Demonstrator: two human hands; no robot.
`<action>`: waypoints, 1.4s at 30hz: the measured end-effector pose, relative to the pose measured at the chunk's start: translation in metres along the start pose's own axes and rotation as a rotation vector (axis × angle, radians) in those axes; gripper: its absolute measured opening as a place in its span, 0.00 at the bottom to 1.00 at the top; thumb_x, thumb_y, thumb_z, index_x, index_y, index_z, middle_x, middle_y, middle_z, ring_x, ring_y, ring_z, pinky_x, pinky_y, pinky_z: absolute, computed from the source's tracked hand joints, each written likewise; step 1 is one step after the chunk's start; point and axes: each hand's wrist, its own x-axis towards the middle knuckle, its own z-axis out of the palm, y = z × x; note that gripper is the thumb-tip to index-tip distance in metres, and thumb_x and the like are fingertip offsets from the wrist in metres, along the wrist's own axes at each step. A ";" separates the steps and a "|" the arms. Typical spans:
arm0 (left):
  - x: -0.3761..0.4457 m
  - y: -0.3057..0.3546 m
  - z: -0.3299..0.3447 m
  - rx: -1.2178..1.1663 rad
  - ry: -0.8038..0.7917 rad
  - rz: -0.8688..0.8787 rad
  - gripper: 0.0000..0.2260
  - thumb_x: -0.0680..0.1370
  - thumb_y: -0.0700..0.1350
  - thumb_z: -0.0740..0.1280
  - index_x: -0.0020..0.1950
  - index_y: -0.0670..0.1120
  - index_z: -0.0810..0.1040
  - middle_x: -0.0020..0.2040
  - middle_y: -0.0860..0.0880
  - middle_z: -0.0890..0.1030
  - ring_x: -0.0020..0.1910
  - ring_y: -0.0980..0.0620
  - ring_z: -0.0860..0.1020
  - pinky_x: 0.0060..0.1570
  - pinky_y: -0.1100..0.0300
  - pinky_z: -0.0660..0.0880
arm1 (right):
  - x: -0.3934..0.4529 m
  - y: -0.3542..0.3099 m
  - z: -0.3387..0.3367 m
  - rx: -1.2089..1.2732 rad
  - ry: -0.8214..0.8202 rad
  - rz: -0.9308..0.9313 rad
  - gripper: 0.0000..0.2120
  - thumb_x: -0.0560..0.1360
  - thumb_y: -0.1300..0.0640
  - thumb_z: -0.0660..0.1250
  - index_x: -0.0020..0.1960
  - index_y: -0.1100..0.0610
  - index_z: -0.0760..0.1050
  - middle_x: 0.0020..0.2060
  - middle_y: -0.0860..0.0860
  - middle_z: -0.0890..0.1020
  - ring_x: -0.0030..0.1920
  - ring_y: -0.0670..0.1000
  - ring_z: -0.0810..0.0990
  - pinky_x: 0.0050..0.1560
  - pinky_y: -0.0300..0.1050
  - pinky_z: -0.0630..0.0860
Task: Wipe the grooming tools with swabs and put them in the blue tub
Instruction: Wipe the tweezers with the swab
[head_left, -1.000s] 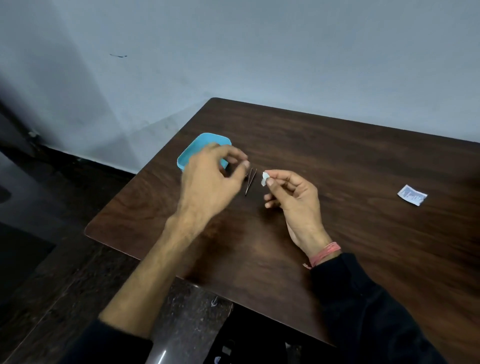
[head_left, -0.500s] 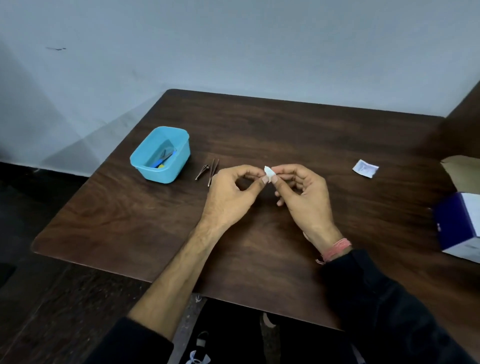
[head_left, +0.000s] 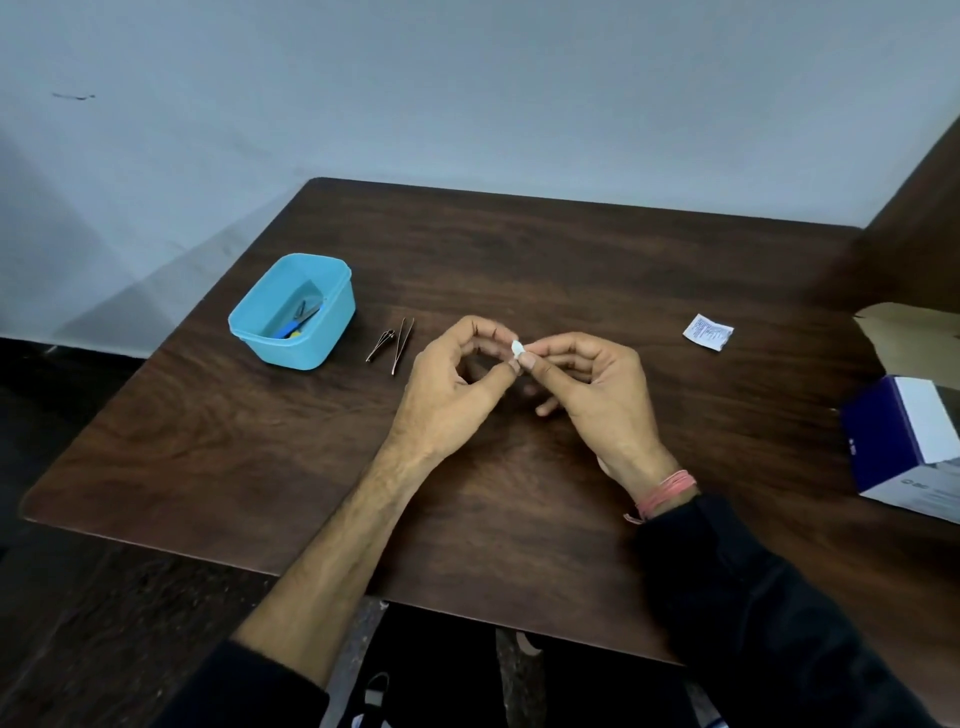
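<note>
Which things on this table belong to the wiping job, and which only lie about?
Job:
- swab, pinched by left hand and right hand
- tweezers
- nail clipper
- blue tub

Lying about:
- white sachet
- blue-white box

Blue tub (head_left: 317, 347), white swab (head_left: 517, 347), dark woodgrain table (head_left: 260, 441)

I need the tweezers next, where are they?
The tweezers lie on the table, between the nail clipper and the left hand.
</note>
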 end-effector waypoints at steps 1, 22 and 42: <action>-0.001 0.002 -0.002 -0.034 -0.013 0.022 0.10 0.83 0.45 0.76 0.63 0.56 0.85 0.51 0.53 0.89 0.41 0.45 0.87 0.36 0.48 0.83 | 0.000 0.000 0.001 -0.001 0.004 -0.001 0.03 0.80 0.59 0.79 0.54 0.56 0.89 0.46 0.54 0.91 0.44 0.56 0.90 0.38 0.50 0.85; -0.002 -0.004 0.000 -0.128 0.037 -0.010 0.06 0.80 0.48 0.80 0.55 0.48 0.90 0.47 0.51 0.91 0.33 0.44 0.87 0.33 0.53 0.82 | -0.003 0.001 0.001 -0.004 0.089 -0.019 0.03 0.80 0.58 0.79 0.53 0.55 0.90 0.45 0.54 0.91 0.35 0.54 0.86 0.32 0.47 0.82; -0.003 -0.004 0.002 0.019 0.013 0.012 0.03 0.85 0.49 0.73 0.54 0.51 0.85 0.50 0.52 0.88 0.35 0.50 0.87 0.31 0.57 0.82 | -0.001 0.003 0.001 -0.075 0.063 0.017 0.08 0.78 0.50 0.81 0.56 0.50 0.89 0.47 0.49 0.90 0.38 0.49 0.86 0.33 0.45 0.80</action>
